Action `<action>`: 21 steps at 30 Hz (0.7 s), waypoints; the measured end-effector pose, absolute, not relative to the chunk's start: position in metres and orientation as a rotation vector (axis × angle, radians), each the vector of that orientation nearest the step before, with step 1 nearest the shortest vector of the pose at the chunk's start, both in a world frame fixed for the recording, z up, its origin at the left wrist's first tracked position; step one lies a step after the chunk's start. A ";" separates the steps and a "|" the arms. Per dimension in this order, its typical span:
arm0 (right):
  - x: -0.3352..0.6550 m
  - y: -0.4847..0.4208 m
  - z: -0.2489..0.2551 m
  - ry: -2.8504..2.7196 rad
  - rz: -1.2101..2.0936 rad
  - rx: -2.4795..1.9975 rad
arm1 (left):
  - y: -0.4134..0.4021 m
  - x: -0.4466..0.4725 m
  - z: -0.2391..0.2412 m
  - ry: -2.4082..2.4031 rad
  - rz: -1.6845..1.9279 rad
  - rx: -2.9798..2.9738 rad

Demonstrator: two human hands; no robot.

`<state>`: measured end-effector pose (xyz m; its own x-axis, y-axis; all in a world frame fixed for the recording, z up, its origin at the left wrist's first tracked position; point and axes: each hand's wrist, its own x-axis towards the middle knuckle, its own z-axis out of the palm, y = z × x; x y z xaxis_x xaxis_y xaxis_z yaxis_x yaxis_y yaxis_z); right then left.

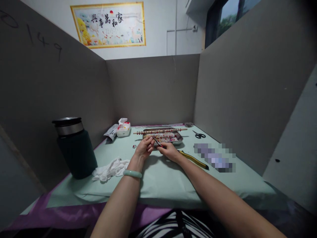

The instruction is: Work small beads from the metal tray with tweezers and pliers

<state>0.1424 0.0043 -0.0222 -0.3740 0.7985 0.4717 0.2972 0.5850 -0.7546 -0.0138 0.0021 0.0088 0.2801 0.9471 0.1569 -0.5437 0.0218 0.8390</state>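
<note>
My left hand (144, 148) is closed in a pinch just in front of a metal tray (180, 141) of beads; what it pinches is too small to name. A pale green bangle (132, 173) sits on that wrist. My right hand (169, 151) is closed round a thin dark tool, seemingly small pliers (157, 141), whose tip points up and left toward my left fingers. The two hands almost touch. A wooden stick (160, 131) threaded with red and white beads lies across the tray's far edge.
Yellow-handled pliers (194, 159) lie right of my right hand, scissors (199, 135) farther back. A dark insulated flask (73, 148) stands at left beside crumpled white gloves (110, 169). A small white box (123, 129) and packet sit at the back left. Grey partition walls enclose the mint-green mat (158, 185).
</note>
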 end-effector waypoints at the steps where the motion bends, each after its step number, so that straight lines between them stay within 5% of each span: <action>1: 0.142 0.003 -0.022 -1.925 0.781 -0.855 | 0.002 -0.014 0.009 0.509 1.223 0.952; 21: 0.141 0.016 -0.028 -1.858 0.496 -1.018 | 0.007 -0.006 0.001 0.845 1.469 1.244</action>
